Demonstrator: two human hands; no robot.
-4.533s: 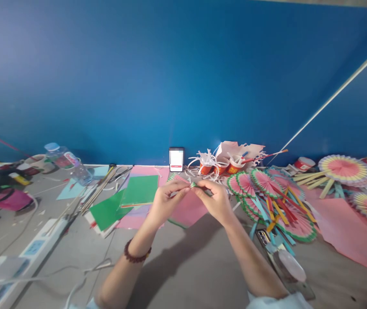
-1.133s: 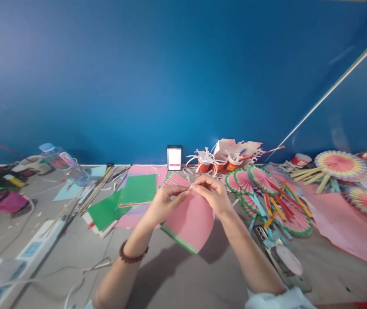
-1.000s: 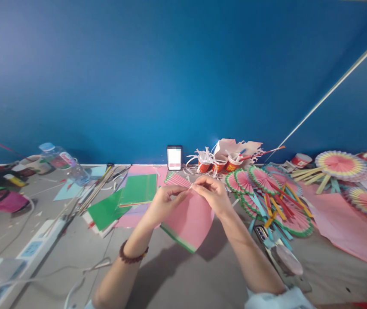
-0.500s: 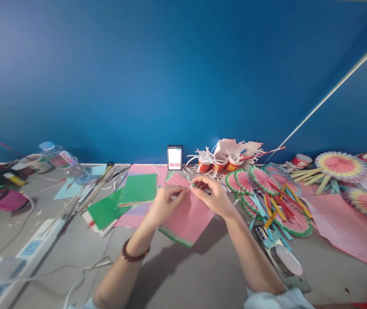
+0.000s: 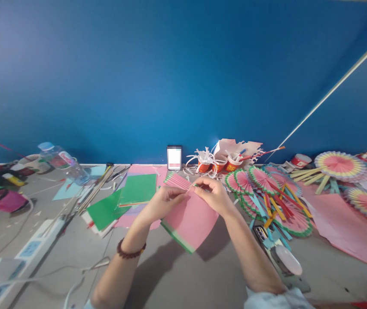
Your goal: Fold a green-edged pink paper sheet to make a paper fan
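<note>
A pink sheet of paper (image 5: pixel 192 221) with a green edge hangs between my hands above the table. Its far part is pleated into narrow pink and green folds (image 5: pixel 175 180). My left hand (image 5: pixel 162 201) pinches the paper at the fold line from the left, thumb on top. From the right, my right hand (image 5: pixel 212 195) grips the same fold line between thumb and fingers, close to the left thumb. Both hands are closed on the sheet, and the fingertips partly hide the crease. Beyond the left hand lie green paper sheets (image 5: pixel 138 189).
Folded paper fans (image 5: pixel 264 182) with coloured strips lie at the right, near a phone (image 5: pixel 261 232). Paper cups (image 5: pixel 234 162) and a lit screen (image 5: pixel 174 158) stand against the blue wall. A plastic bottle (image 5: pixel 64 159) and power strip (image 5: pixel 32 251) are at the left.
The loose part of the pink sheet has swung slightly right and bowed, its lower corner dropping a little. My left forearm has shifted slightly left. Both hands keep their hold at the fold.
</note>
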